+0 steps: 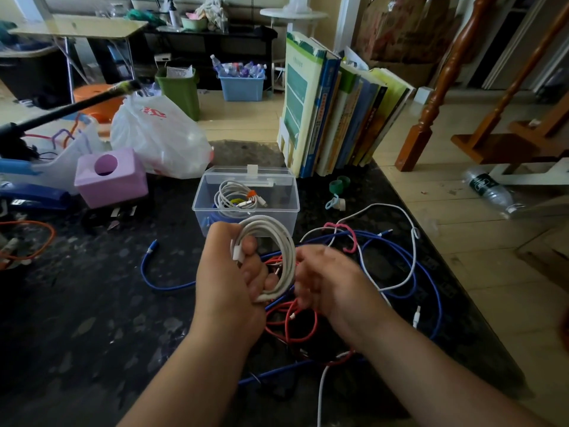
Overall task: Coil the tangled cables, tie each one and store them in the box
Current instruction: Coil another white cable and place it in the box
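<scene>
Currently left hand (229,272) is gripping the white coil (274,251); right hand (323,278) is blurred, grasp indeterminate. Loops need pinching flat while tying.

No text can be read with certainty. Red characters are printed on the white plastic bag (160,134) at the upper left, but they are blurred. Lettering on the spines of the books (345,118) and a label on the water bottle (489,188) stay too small to make out.
</scene>
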`<move>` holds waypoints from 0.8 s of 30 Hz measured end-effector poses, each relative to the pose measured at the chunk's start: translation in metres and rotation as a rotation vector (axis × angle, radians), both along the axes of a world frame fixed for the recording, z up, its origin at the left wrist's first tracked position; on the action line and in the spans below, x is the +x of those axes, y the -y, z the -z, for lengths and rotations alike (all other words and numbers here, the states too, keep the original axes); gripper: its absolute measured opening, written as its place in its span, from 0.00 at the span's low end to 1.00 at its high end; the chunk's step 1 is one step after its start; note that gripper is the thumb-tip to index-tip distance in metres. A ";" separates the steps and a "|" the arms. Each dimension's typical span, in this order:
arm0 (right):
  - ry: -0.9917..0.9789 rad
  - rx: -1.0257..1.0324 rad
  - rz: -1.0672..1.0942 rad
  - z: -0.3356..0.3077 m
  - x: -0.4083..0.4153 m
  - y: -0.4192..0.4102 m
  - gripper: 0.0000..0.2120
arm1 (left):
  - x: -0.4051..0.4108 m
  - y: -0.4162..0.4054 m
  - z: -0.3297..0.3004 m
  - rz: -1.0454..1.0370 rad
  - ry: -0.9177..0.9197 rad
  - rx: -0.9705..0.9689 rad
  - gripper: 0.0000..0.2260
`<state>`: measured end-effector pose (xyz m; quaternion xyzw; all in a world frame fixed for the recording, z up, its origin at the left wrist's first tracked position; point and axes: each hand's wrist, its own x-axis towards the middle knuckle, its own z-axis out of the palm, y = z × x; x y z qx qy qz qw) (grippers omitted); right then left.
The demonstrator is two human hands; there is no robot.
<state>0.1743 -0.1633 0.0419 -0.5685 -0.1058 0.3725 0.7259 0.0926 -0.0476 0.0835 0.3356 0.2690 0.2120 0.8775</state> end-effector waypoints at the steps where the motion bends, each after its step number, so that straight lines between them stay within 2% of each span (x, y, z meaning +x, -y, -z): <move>1: 0.058 -0.037 0.073 0.002 0.015 -0.002 0.07 | 0.000 -0.001 0.001 0.022 -0.019 0.009 0.15; 2: 0.188 -0.137 0.162 0.006 0.032 -0.003 0.02 | 0.001 -0.001 0.003 0.046 -0.037 0.013 0.15; 4: 0.574 -0.433 0.345 0.019 0.073 -0.009 0.05 | 0.004 0.001 0.008 0.103 -0.078 0.016 0.16; 6: 0.859 -0.600 0.412 0.031 0.112 -0.016 0.06 | 0.007 0.002 0.013 0.157 -0.117 0.011 0.16; 8: 1.070 -0.771 0.359 0.042 0.151 -0.023 0.06 | 0.010 0.002 0.017 0.201 -0.144 0.011 0.16; 11: 1.396 -1.090 0.168 0.052 0.193 -0.034 0.12 | 0.014 -0.002 0.020 0.252 -0.169 0.008 0.15; 15: 1.694 -1.359 -0.134 0.056 0.209 -0.046 0.15 | 0.015 -0.009 0.022 0.293 -0.180 0.002 0.13; 17: 1.821 -1.437 -0.262 0.056 0.210 -0.051 0.13 | 0.015 -0.011 0.023 0.308 -0.185 -0.003 0.13; 20: 1.855 -1.454 -0.311 0.053 0.213 -0.057 0.11 | 0.014 -0.014 0.023 0.327 -0.189 -0.013 0.13; 22: 1.872 -1.401 -0.302 0.051 0.214 -0.062 0.13 | 0.014 -0.015 0.023 0.335 -0.189 -0.009 0.14; 24: 1.838 -1.240 -0.203 0.046 0.211 -0.064 0.13 | 0.015 -0.015 0.022 0.343 -0.188 0.000 0.13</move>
